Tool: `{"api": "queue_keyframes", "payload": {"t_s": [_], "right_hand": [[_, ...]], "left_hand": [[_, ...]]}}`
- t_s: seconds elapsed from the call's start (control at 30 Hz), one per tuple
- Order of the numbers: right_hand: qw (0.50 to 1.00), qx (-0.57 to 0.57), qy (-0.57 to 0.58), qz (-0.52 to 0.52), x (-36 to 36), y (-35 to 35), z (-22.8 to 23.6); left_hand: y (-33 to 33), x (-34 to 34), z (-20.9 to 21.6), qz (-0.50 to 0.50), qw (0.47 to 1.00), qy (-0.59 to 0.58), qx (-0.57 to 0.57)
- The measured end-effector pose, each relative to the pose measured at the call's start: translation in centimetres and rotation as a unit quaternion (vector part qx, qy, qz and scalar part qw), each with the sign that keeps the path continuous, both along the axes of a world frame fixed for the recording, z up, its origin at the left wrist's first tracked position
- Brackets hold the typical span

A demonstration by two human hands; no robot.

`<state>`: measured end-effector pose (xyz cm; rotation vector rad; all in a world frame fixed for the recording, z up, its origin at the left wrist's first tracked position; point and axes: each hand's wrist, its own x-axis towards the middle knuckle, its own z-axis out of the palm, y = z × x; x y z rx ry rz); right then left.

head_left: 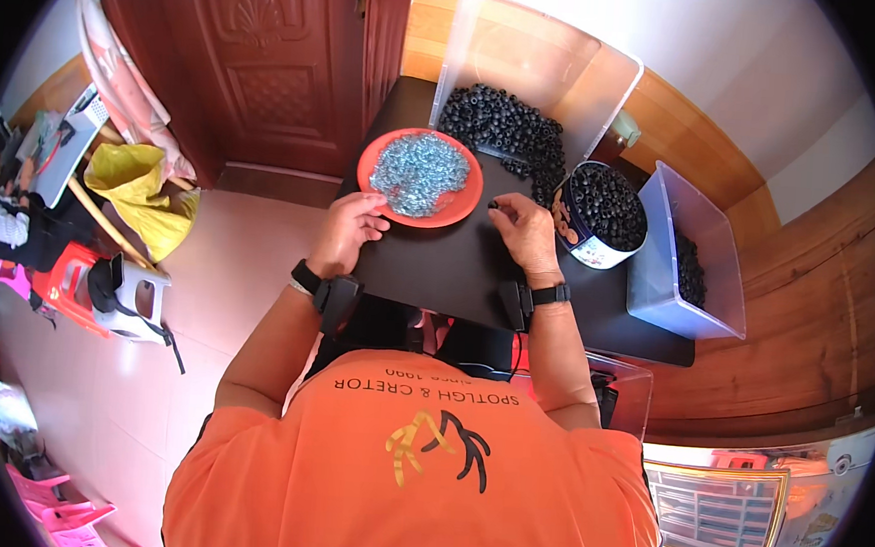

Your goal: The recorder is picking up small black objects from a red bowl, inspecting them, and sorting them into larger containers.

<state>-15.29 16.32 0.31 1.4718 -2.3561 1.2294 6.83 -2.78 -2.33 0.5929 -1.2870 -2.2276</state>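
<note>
My left hand (347, 230) is at the near-left edge of an orange-red round plate (470, 197), with its fingers apart at the rim. Many small shiny silvery-blue pieces (419, 174) are heaped on this plate. Between the thumb and fingertips of my right hand (524, 235) is a small black bead-like piece (493, 205), held just to the right of the plate. Behind the plate, loose black bead-like pieces (507, 125) spill from a clear plastic bin (552, 40) lying on its side. A round tin (599, 251) full of similar black pieces stands right of my right hand.
A translucent tub (692, 289) with some black pieces stands at the right end of the dark table (437, 274). A brown door (261, 52) is beyond the table at far left. Stools (121, 294) and a yellow bag (142, 195) are on the left floor.
</note>
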Motion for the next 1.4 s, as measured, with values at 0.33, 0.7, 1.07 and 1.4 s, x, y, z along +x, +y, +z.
{"api": "queue_keyframes", "payload": {"t_s": [0.33,0.7,1.07,1.4], "right_hand": [[0.999,0.029,-0.018,-0.011,-0.1,0.0,0.2],[0.998,0.024,-0.033,-0.053,0.1,-0.2,0.1],[0.929,0.262,0.245,-0.090,-6.0,-8.1,2.5],[0.897,0.187,0.303,0.261,-3.0,-17.0,4.2]], "left_hand": [[-0.7,6.7,1.1,0.039,0.999,-0.023,-0.014],[-0.6,7.7,0.6,0.074,0.997,-0.010,0.003],[-0.4,7.6,1.3,0.071,0.997,0.002,0.013],[0.4,7.7,1.7,0.079,0.997,-0.001,0.008]]}}
